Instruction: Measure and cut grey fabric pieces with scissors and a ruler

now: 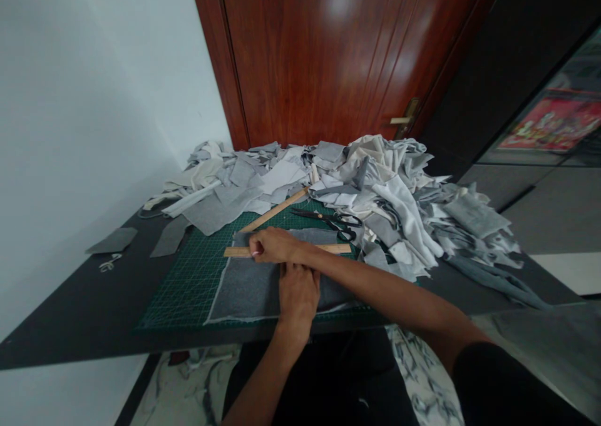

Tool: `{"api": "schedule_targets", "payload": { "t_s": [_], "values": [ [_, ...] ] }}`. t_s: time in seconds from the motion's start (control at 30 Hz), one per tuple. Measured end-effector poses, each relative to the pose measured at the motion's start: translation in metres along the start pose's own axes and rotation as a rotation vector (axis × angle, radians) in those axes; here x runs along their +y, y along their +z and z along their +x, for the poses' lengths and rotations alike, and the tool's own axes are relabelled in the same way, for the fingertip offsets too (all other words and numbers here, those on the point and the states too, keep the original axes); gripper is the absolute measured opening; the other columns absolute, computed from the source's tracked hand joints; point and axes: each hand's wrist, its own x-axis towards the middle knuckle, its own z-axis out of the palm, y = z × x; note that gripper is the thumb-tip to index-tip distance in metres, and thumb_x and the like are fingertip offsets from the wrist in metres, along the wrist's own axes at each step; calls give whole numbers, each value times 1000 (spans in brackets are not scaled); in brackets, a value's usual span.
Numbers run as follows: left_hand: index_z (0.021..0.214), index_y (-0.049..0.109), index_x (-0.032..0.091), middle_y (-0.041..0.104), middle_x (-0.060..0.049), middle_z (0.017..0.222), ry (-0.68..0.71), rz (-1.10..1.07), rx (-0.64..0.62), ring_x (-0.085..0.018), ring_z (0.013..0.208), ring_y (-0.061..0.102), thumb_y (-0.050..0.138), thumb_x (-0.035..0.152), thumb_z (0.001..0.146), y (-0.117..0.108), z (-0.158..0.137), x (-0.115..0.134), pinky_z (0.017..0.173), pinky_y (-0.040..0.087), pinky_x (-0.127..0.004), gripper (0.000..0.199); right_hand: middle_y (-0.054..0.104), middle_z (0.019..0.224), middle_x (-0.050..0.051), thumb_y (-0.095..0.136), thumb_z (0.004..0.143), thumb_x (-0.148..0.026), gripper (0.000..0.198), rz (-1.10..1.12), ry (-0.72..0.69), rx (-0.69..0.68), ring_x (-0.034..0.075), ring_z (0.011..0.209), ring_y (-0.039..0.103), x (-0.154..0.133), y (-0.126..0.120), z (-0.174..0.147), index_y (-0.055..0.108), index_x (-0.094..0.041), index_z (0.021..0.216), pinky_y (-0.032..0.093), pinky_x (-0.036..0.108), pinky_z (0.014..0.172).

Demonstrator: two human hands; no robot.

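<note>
A piece of grey fabric (253,291) with pale edges lies spread on a green cutting mat (188,288). Across its upper part runs a wooden ruler (335,248). My right hand (275,246) reaches over from the right and is closed at the ruler's left part; a small pale tip shows at its fingers, too small to name. Below it, my left hand (299,291) lies flat on the fabric, fingers stretched toward the ruler. The right forearm covers its fingertips, so whether they touch the ruler is hidden.
Black scissors (328,217) lie just beyond the ruler, beside a second wooden ruler (277,210) set slantwise. A large heap of grey and white fabric scraps (291,176) fills the table's back and right. Cut grey pieces (169,236) and a small white string (109,263) lie left.
</note>
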Motion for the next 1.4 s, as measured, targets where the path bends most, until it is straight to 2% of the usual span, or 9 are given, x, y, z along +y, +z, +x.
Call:
{"api": "schedule_targets", "payload": {
  "t_s": [0.3,0.5,0.57,0.73,0.87,1.0,1.13,1.27,1.4],
  "values": [
    [137,63,-1,62,-26,138,-50,13,65,-36,133,51,44,38,106,4,1,1,116,43,-49,53,67,70,-4,76,74,-11,9,6,38,-80,12,67,59,17,-22,-21,72,-19,77,33,22,58],
    [148,54,-1,53,-25,151,-63,-27,86,-37,145,43,45,35,106,12,1,1,120,40,-47,56,72,82,2,68,85,-12,5,168,81,209,11,76,62,57,-46,-28,73,-12,86,44,22,72],
    [149,53,0,53,-24,151,-59,-25,100,-37,146,43,45,36,105,15,1,0,120,41,-47,57,73,87,3,70,87,-17,11,266,162,290,10,73,62,74,-51,-29,72,-12,97,47,21,71],
    [150,52,-1,55,-25,150,-47,6,79,-37,145,44,43,37,106,13,0,-2,120,40,-47,59,73,112,5,64,94,-26,39,530,322,315,6,54,60,109,-55,-43,58,-20,133,44,18,47],
    [150,50,-3,55,-25,149,-30,19,65,-37,144,45,42,38,107,10,0,-3,121,40,-46,60,74,112,7,59,96,-22,24,156,272,437,12,73,67,134,-59,-72,67,-17,118,56,26,71],
    [149,52,0,55,-25,148,-7,27,64,-37,142,46,43,37,106,5,1,-5,116,43,-46,57,72,112,13,58,88,-9,21,-25,277,504,22,104,66,155,-60,-111,72,-14,103,50,38,101],
    [140,58,1,59,-23,136,73,4,-9,-35,127,54,44,32,106,-12,12,-18,103,51,-45,48,69,113,14,54,92,-8,25,-150,240,512,24,114,61,161,-53,-137,71,-14,110,47,40,107],
    [112,68,14,63,-14,117,221,-38,-67,-31,116,56,50,26,103,-25,36,-48,101,49,-45,23,60,125,16,58,93,-12,35,-261,276,517,24,118,58,156,-50,-144,64,-11,128,46,37,108],
    [112,66,21,64,-7,116,367,-184,-85,-26,115,56,51,24,102,-17,62,-84,106,44,-45,18,64,116,16,59,95,-16,22,-349,426,398,27,112,59,148,-51,-146,70,-11,114,45,39,105]
  ]
}}
